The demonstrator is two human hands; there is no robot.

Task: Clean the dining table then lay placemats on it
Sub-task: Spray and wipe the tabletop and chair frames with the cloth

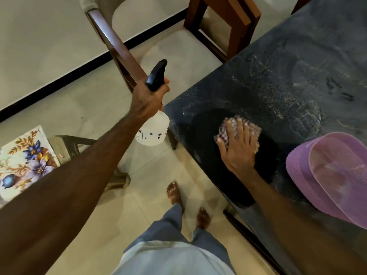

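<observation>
The left hand (148, 98) is curled round the neck of a spray bottle (154, 127), fingers closed under its black trigger head, holding it off the left edge of the dining table (288, 72) above the tiled floor (95, 100). The bottle's body is translucent white with small dark flower prints and a label; how much liquid it holds cannot be told through the cloudy plastic. The right hand (239, 147) lies flat with fingers spread on a checked cloth (228, 129), pressing it onto the dark stone tabletop near the table's left edge, inside a darker patch of the surface (speckled droplets show just beyond it). To the right, at the near edge of the table, lie purple placemats (325, 173), oval and overlapping, the top one smoother and paler than the woven one beneath. A wooden chair (119, 48) stands at the far left of the table, and a floral-topped stool (25, 161) at the left.
</observation>
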